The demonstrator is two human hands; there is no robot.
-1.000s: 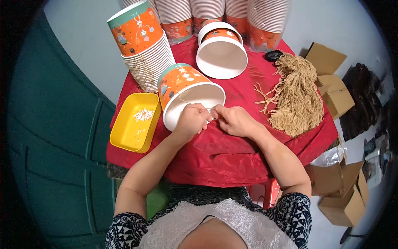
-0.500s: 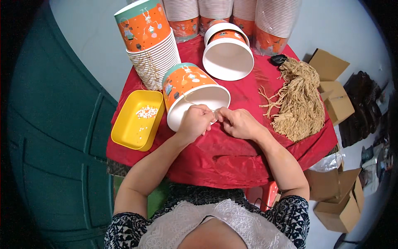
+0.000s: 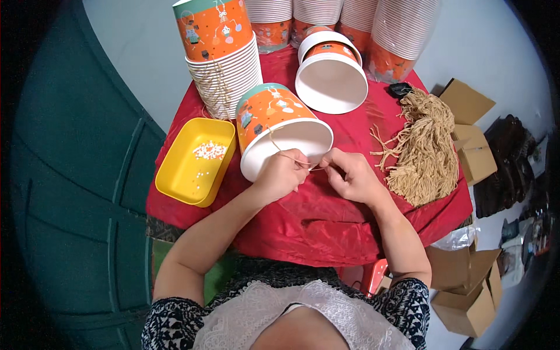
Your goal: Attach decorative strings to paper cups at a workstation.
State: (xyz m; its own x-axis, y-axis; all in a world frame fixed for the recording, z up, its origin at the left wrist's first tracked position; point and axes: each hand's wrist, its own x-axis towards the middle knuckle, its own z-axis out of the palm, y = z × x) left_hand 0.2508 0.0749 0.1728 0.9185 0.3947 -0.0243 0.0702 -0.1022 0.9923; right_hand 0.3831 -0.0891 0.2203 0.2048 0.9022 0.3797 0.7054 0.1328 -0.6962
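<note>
An orange paper bucket with a green base and cartoon figures lies on its side, its white mouth tilted toward me. A thin tan cord comes from its side near the rim and runs down to my hands. My left hand is closed on the cord in front of the mouth. Just to its right, my right hand pinches the cord between thumb and forefinger. A short stretch of cord spans the small gap between the hands. Whether a knot or small piece sits at the fingertips, I cannot make out.
Left of the bucket stands a yellow tray with small white pieces. Behind it rises a bucket stack with cords hanging down. Another bucket lies farther back. A tan cord bundle rests at the right; cardboard boxes are beyond the table.
My view has shifted slightly, moving the table's things in the picture. My hands stay close together on the cord, with a little more of it showing by the left fingers.
</note>
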